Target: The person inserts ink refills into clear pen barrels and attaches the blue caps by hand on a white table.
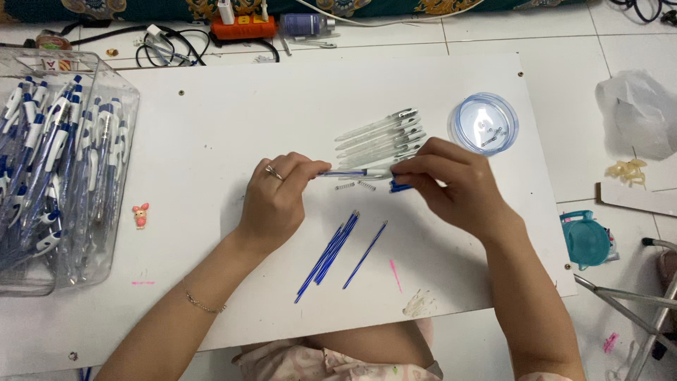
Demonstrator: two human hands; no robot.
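My left hand (278,197), with a ring on one finger, pinches the left end of a blue pen refill (343,173). My right hand (451,187) holds a clear pen barrel (377,171) that the refill enters, with blue pen parts (399,186) under its fingers. Both hands meet at the middle of a white board (211,127). Just behind them lie several clear pen barrels (381,137). Two small springs (356,185) rest below the held pen. Several loose blue refills (337,254) lie nearer to me.
A clear plastic box (60,169) full of blue-and-white pens stands at the left. A round clear lid (483,123) holds small springs at the right. A small pink figurine (141,215) lies on the board. Cables and a power strip (243,28) sit at the back, a teal container (585,240) on the floor.
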